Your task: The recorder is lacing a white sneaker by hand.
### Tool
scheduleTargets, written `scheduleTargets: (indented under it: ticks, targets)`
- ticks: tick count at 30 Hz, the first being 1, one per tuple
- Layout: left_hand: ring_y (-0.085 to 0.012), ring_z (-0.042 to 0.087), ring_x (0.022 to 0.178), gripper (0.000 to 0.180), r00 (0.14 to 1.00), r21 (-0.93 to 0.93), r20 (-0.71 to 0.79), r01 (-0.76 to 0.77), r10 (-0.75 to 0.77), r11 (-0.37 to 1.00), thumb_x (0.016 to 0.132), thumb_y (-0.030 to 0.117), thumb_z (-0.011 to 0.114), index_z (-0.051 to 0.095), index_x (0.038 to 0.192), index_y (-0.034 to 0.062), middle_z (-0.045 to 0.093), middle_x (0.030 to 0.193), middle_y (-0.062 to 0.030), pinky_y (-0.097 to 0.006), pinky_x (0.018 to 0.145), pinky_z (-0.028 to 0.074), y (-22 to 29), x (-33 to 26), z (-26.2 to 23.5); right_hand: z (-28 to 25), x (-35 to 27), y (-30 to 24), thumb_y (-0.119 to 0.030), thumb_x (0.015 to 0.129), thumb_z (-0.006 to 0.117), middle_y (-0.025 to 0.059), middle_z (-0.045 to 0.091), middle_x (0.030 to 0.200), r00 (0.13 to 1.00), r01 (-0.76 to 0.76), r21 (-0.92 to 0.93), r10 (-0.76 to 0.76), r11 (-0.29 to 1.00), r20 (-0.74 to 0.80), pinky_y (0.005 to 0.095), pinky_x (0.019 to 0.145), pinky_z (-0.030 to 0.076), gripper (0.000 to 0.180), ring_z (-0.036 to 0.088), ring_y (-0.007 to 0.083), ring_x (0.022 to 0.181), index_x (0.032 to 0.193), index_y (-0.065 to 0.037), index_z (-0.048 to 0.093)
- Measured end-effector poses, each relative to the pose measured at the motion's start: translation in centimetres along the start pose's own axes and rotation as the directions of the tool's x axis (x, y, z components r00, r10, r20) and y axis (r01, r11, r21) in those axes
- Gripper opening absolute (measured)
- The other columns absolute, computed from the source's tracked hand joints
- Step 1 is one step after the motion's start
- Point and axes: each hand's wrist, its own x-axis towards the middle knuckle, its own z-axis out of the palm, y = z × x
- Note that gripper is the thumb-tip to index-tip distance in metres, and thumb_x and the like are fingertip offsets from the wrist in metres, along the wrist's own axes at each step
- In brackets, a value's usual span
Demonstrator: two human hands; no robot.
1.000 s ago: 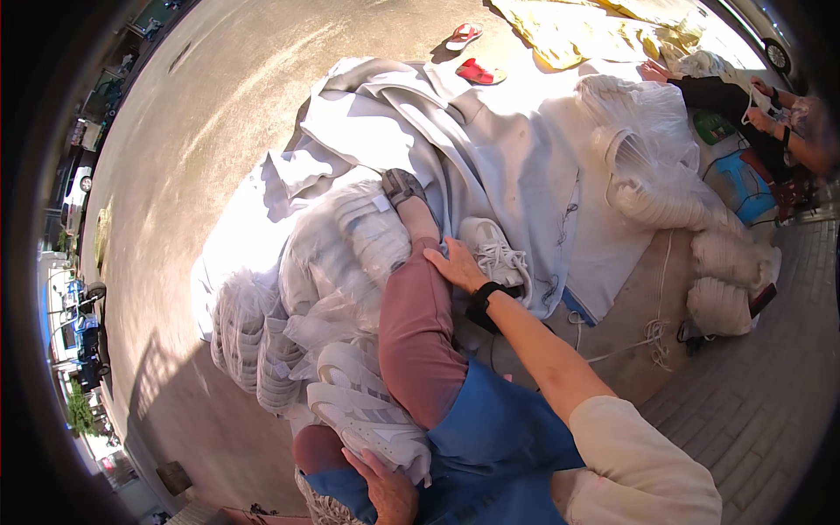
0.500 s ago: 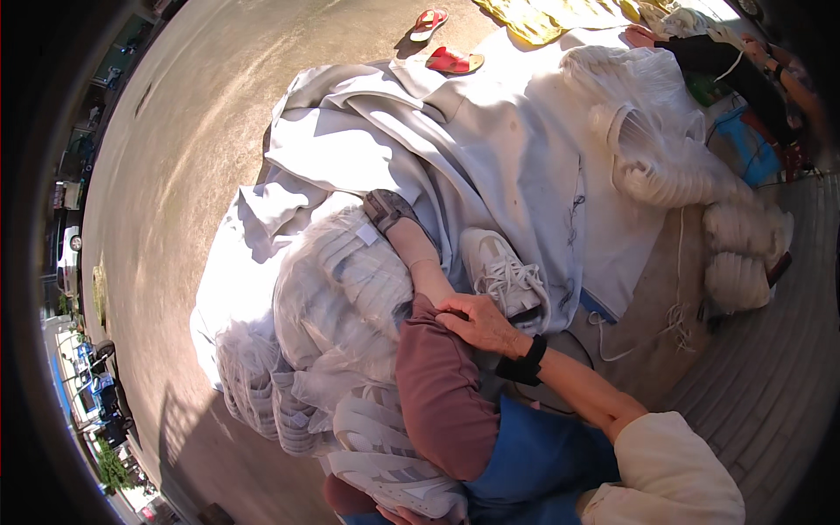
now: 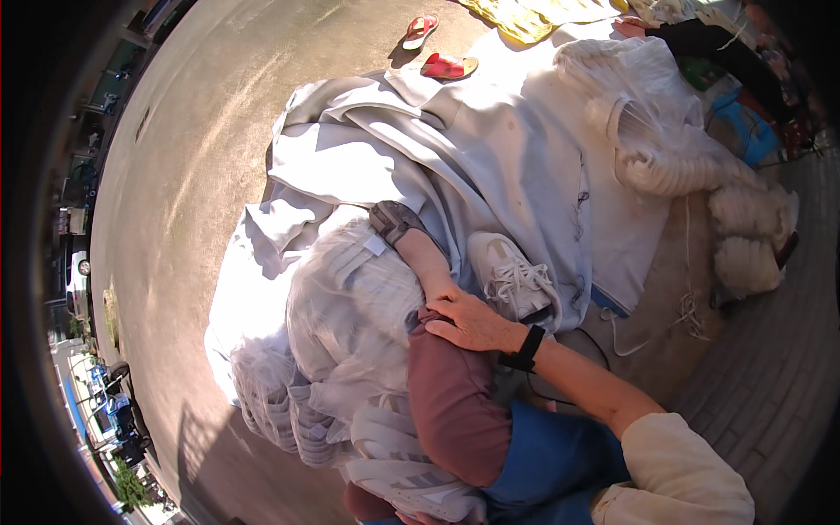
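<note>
My right hand (image 3: 477, 324), with a black band at its wrist, is closed on the hem of the mauve trouser leg (image 3: 451, 394) at my shin. Thumb and fingers gather the fabric there. Only a sliver of my left hand (image 3: 418, 518) shows at the lower edge, by the white-and-grey shoe uppers (image 3: 411, 477); its fingers are mostly hidden. Left of my leg lie clear plastic bags (image 3: 350, 297) of pale, stacked pieces. A white laced shoe (image 3: 512, 278) rests right of my shin on a pale grey sheet (image 3: 499, 166).
Two red sandals (image 3: 450, 66) lie beyond the sheet, near yellow cloth (image 3: 542, 19). More plastic-wrapped bundles (image 3: 656, 131) stand at the right. Another person's dark-sleeved arm (image 3: 713, 52) is at the upper right, near a blue object (image 3: 744, 127). White cord (image 3: 691, 315) trails on the ground.
The whole view has shifted slightly, moving most things a little right and down. My right hand stays at the trouser hem, its fingers slightly rearranged.
</note>
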Motion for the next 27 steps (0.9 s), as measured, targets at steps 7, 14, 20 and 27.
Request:
scheduleTargets:
  ticks: [7, 14, 20, 27]
  targets:
    - [-0.0695, 0.024, 0.12, 0.079, 0.993, -0.046, -0.098, -0.07, 0.065, 0.997, 0.079, 0.012, 0.063, 0.017, 0.139, -0.0131, 0.019, 0.132, -0.0493, -0.074, 0.1, 0.025, -0.2, 0.0, -0.1, 3.4, 7.2, 6.0, -0.035, 0.091, 0.053, 0.0155, 0.06, 0.118, 0.956, -0.134, -0.189, 0.177, 0.973, 0.234, 0.0375, 0.099, 0.039, 0.034, 0.05, 0.0316, 0.117, 0.108, -0.009, 0.068]
    - [-0.0704, 0.022, 0.12, 0.071, 0.986, -0.092, -0.153, -0.075, 0.06, 0.993, 0.078, 0.009, 0.064, 0.028, 0.134, -0.0158, 0.025, 0.13, -0.0432, -0.077, 0.096, 0.027, -1.2, -0.4, 2.0, 2.6, 3.5, 6.1, -0.025, 0.088, 0.054, 0.0068, 0.064, 0.115, 0.959, 0.231, -0.263, -0.173, 0.937, 0.226, 0.0376, 0.102, 0.037, 0.025, 0.048, 0.0291, 0.119, 0.105, -0.012, 0.068]
    - [-0.0713, 0.02, 0.121, 0.089, 0.983, -0.118, -0.172, -0.079, 0.058, 0.99, 0.076, 0.01, 0.069, 0.011, 0.141, -0.0111, 0.011, 0.137, -0.0504, -0.072, 0.095, 0.032, 0.4, 1.0, 0.2, 1.8, -4.7, -2.7, -0.037, 0.087, 0.059, 0.0166, 0.053, 0.126, 0.993, 0.114, -0.055, -0.112, 0.992, 0.044, 0.0439, 0.104, 0.035, 0.041, 0.044, 0.0352, 0.125, 0.116, -0.008, 0.063]
    - [-0.0574, 0.043, 0.116, 0.082, 0.973, 0.053, -0.228, -0.021, 0.032, 0.998, 0.077, 0.008, 0.07, 0.023, 0.143, -0.0043, 0.019, 0.142, -0.0429, -0.058, 0.089, 0.046, 1.5, 0.8, -0.1, 2.8, -5.3, -2.4, -0.038, 0.088, 0.058, 0.0199, 0.044, 0.135, 0.994, 0.102, -0.006, -0.102, 0.995, -0.041, 0.045, 0.107, 0.032, 0.054, 0.04, 0.039, 0.127, 0.131, -0.007, 0.05]
